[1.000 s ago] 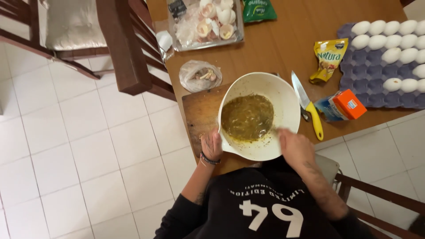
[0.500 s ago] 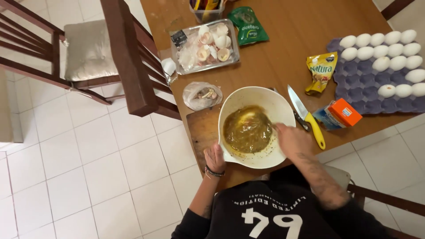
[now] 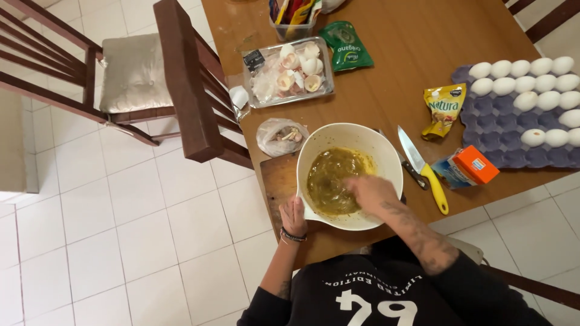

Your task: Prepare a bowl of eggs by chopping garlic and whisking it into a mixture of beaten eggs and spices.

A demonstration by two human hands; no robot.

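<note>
The white bowl (image 3: pixel 349 175) sits at the near edge of the wooden table (image 3: pixel 399 54), directly in front of the person and partly over a cutting board (image 3: pixel 279 181). It holds a greenish-brown mixture (image 3: pixel 334 181) that fills the bottom.

The left hand (image 3: pixel 293 216) is cupped against the bowl's near left rim, fingers curled on the outside wall — a steadying grip. The right hand (image 3: pixel 370 192) reaches over the near right rim and is down inside the bowl, just above or in the mixture. Its fingers look closed together as if around a small tool, but the blur hides whatever it holds, so that cannot be told.

So the bowl lies between the 2 hands: the left touches it from outside, the right comes in from above, and the right is the nearer to the mixture. The bowl is round, so it has no long axis; the right forearm crosses its rim on a diagonal from the lower right.

To the right of the bowl, apart from both hands, lies a knife with a yellow handle (image 3: pixel 426 171), its blade pointing away from the person. Beyond it stand a small orange-and-blue carton (image 3: pixel 470 168), a yellow pouch (image 3: pixel 444 108) and a purple tray of white eggs (image 3: pixel 524 115). Behind the bowl are a clear bag (image 3: pixel 280 136) and a tray of eggshells (image 3: pixel 291 72).
</note>
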